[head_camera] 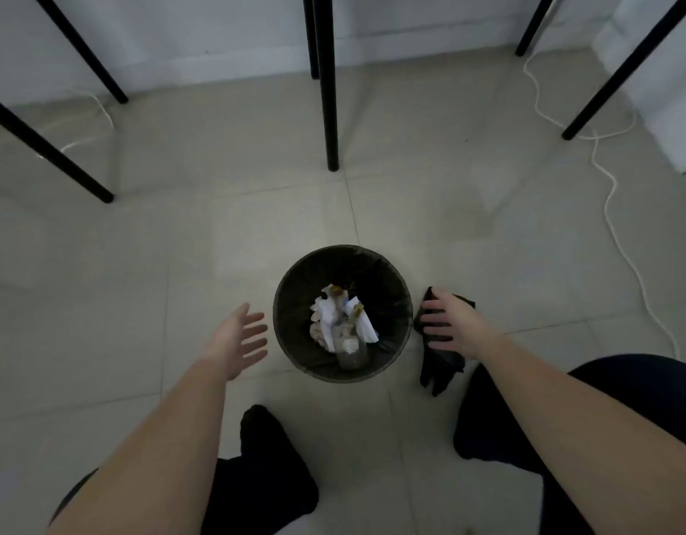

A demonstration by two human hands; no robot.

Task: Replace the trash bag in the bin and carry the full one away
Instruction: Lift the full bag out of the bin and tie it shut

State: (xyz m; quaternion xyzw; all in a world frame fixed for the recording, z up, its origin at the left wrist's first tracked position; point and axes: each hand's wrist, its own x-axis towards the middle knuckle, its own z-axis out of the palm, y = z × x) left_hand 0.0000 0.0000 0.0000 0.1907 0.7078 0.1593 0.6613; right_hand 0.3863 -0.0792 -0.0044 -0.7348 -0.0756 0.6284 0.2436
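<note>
Figure: one round bin (333, 374) on a tiled floor, lined with one full black bag (387, 287) holding crumpled paper (326, 322) and one clear bottle (349, 347). Left hand (239, 339): fingers spread, empty, beside the bin. Right hand (451, 322): straight fingers resting on one folded black bag (437, 370), just right of the bin. Six black legs (327, 110) stand beyond.

Left hand (241, 337) reaches forward, fingers loosely splayed — right hand (453, 322) palm-down, fingers spread.

The bin (291, 349) and spare bag (437, 370) are black, the floor tiles (179, 245) beige.
</note>
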